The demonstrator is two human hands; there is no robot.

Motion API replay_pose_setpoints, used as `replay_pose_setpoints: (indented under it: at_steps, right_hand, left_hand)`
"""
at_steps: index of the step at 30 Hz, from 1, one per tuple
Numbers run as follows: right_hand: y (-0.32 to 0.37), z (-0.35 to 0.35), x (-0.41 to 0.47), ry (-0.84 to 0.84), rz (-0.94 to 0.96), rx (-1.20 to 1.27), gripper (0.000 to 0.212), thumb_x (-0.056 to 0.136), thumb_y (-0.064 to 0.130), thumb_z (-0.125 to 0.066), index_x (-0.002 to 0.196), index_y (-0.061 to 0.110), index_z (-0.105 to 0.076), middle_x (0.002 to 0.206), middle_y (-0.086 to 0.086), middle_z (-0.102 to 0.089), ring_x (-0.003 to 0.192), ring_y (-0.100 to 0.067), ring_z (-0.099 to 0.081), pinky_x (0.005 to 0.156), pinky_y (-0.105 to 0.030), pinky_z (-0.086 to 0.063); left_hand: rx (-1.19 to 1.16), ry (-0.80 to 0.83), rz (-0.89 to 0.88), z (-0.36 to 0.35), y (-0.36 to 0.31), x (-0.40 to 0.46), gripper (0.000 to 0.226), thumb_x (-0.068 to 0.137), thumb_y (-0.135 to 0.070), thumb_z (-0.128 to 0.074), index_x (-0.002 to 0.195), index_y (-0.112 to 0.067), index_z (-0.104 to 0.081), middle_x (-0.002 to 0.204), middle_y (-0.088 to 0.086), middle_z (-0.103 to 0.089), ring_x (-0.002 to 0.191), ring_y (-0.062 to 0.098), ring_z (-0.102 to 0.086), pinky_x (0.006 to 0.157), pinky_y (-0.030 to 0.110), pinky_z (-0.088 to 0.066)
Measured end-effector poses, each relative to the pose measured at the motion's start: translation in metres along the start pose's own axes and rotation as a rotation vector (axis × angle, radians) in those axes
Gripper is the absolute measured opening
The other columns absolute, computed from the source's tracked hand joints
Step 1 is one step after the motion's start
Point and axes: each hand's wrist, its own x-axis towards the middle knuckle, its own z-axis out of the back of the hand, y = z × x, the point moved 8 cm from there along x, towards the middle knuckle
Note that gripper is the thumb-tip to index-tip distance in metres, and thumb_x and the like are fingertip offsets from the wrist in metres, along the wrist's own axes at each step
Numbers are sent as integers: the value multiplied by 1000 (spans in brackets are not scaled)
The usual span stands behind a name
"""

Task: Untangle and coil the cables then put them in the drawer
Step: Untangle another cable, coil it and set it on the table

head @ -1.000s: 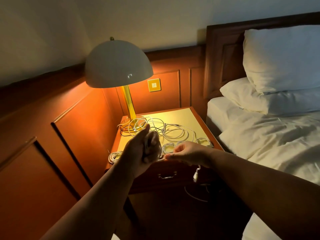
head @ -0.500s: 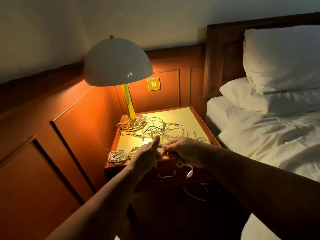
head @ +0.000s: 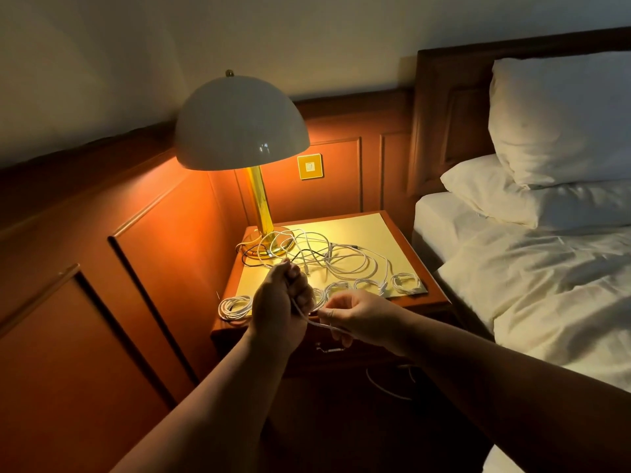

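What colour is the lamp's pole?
Shiny gold; the lamp's pole shows best in the head view.

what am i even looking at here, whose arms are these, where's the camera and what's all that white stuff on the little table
There is no machine here. The camera sits on a person's head and looks forward and down, so the two arms reaching in from the bottom are that person's own.

The left hand is closed around a white cable. The right hand pinches the same cable a little further along, so a short stretch runs between them.

They work over a wooden nightstand beside a bed. A lit lamp stands at its back. The white stuff is cables: a loose tangle near the lamp's foot, and small finished coils along the front edge, one at the left and one at the right. The drawer below looks closed.
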Motion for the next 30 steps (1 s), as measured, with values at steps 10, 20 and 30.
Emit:
replay_pose_setpoints:
  at_steps: [10,20,30]
  right_hand:
    - [15,14,4,-137,83,461,21,97,20,-52,113,10,-61,102,-13,-63,72,-19,-55,57,-25,-41]
    - [12,10,-3,-426,136,295,20,104,15,-43,108,6,-60,84,-10,-64,51,1,-53,45,-14,-38]
    - [20,1,0,-428,194,-29,26,103,13,-48,124,1,-58,104,-9,-65,79,-10,-63,65,-14,-51]
  left_hand:
    - [-184,488,79,-39,2,-10,55,98,-43,-45,49,-18,-44,43,-3,-21,35,11,-23,39,19,-24]
    - [234,130,117,-18,1,-1,50,91,-40,-58,50,-18,-40,46,1,-36,40,14,-38,43,22,-33]
    - [171,-258,249,14,14,-7,45,84,-49,-70,77,-9,-51,62,3,-46,63,20,-49,66,36,-44]
